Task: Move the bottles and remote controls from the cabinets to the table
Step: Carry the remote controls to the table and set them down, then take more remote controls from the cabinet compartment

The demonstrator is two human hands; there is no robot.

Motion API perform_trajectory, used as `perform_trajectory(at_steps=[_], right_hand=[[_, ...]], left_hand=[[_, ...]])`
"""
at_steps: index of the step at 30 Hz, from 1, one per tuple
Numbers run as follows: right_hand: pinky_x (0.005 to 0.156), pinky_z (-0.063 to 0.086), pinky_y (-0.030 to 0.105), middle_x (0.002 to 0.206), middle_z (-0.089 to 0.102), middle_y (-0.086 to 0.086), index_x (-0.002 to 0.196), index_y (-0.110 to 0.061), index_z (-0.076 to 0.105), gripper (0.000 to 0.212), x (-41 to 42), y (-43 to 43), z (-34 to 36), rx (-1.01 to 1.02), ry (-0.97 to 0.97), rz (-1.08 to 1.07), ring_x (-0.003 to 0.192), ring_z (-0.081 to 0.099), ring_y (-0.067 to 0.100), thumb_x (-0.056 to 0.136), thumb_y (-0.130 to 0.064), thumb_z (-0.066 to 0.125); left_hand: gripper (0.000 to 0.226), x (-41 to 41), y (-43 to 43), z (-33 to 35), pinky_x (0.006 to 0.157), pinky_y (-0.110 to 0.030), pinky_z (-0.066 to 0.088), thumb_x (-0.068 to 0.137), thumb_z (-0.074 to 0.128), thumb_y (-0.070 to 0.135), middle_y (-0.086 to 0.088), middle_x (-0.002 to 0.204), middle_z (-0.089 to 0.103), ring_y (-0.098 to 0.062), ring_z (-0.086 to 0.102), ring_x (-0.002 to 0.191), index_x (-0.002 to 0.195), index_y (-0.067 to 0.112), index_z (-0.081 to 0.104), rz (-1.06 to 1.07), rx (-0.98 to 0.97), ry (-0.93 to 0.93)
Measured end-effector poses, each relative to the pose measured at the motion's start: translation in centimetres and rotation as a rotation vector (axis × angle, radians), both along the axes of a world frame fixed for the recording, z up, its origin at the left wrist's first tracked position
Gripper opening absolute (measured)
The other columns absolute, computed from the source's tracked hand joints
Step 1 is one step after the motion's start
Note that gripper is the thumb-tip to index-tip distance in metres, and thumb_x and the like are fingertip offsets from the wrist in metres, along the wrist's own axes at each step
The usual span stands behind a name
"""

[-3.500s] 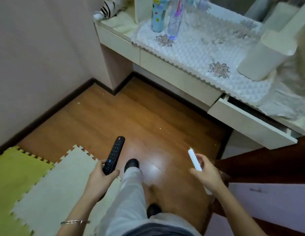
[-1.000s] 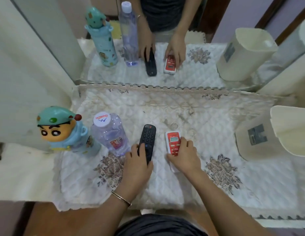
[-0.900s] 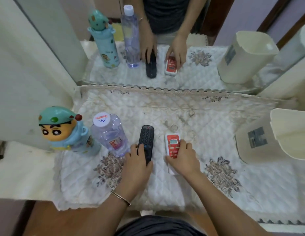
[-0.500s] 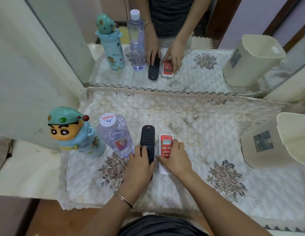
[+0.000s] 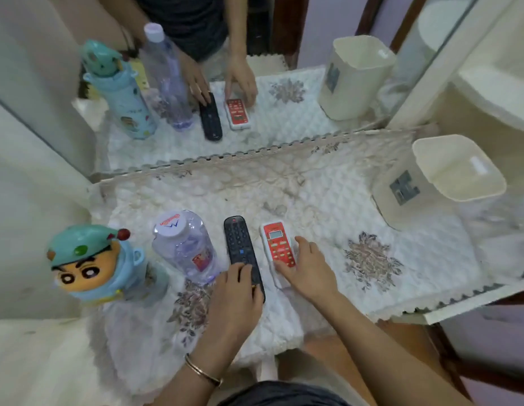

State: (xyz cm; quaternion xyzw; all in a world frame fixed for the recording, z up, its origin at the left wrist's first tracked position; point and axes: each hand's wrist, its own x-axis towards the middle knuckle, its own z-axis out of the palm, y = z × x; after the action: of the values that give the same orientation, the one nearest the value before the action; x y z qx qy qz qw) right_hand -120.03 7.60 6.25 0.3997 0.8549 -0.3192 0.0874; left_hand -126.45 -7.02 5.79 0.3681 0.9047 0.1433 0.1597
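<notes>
Our left hand (image 5: 236,291) curls over black remote (image 5: 238,244) | our right hand (image 5: 309,272) pinches red remote (image 5: 277,244) | we release both flat

Left hand (image 5: 234,294): wrist carried one thin metal bangle (image 5: 202,375) (gold-toned, plain band). Both forearms were bare as far as the view showed. A dark garment (image 5: 278,395) sat at the bottom edge, fabric too blurred to tell

Left to right: flask (image 5: 88,265), bottle (image 5: 184,244), long remote (image 5: 238,244), short remote (image 5: 278,244), bin (image 5: 407,197).
</notes>
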Motion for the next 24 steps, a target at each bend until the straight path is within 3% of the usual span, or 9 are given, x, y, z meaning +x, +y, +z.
perform_trajectory(at_steps=[6, 11, 15, 19, 24], right_hand=[[0.091, 0.046, 0.033, 0.133, 0.050, 0.002, 0.135, -0.020, 0.042, 0.049, 9.9, -1.2, 1.8, -0.065, 0.063, -0.353, 0.114, 0.056, 0.019, 0.090, -0.037, 0.051], [0.083, 0.044, 0.023, 0.121, 0.062, 0.003, 0.129, -0.018, 0.051, 0.046, 22.4, -4.5, 1.4, -0.134, 0.000, -0.729, 0.108, 0.058, 0.017, 0.089, -0.041, 0.053], [0.086, 0.045, 0.023, 0.117, 0.065, 0.006, 0.124, -0.012, 0.056, 0.040, 31.2, -9.9, -1.1, -0.277, -0.035, -1.005, 0.108, 0.060, 0.020, 0.089, -0.032, 0.055], [0.066, 0.038, 0.006, 0.106, 0.063, 0.007, 0.119, -0.009, 0.056, 0.034, 39.4, -15.8, -3.2, -0.432, 0.000, -1.176, 0.092, 0.054, 0.015, 0.091, -0.027, 0.053], [0.077, 0.036, 0.019, 0.114, 0.060, 0.006, 0.127, -0.012, 0.050, 0.043, 49.9, -22.4, -4.8, -0.549, -0.003, -1.395, 0.092, 0.050, 0.015, 0.089, -0.032, 0.053]], left_hand=[[0.035, 0.8, 2.6, 1.4, 0.058, -0.030, 0.054, 0.071, 0.043, 0.030, -0.002, 0.078, 0.073, -0.025, 0.068, 0.069, 0.081, 0.013, 0.071, -0.387, 0.054, 0.023], [0.046, 6.8, 5.5, 2.3, 0.079, -0.032, 0.052, 0.080, 0.036, 0.038, -0.004, 0.101, 0.072, -0.027, 0.068, 0.091, 0.101, 0.015, 0.070, -0.597, 0.045, -0.145], [0.028, 12.7, 5.6, 0.8, 0.082, -0.028, 0.048, 0.083, 0.053, 0.032, 0.004, 0.102, 0.067, -0.018, 0.063, 0.099, 0.106, 0.022, 0.065, -0.676, -0.105, -0.311], [0.020, 18.8, 4.7, -1.7, 0.082, -0.026, 0.047, 0.084, 0.057, 0.028, 0.001, 0.105, 0.068, -0.017, 0.062, 0.097, 0.102, 0.022, 0.064, -0.737, -0.293, -0.384], [0.029, 27.8, 3.6, -3.2, 0.081, -0.022, 0.038, 0.089, 0.055, 0.029, -0.006, 0.116, 0.065, -0.014, 0.052, 0.093, 0.112, 0.014, 0.062, -0.748, -0.473, -0.467]])
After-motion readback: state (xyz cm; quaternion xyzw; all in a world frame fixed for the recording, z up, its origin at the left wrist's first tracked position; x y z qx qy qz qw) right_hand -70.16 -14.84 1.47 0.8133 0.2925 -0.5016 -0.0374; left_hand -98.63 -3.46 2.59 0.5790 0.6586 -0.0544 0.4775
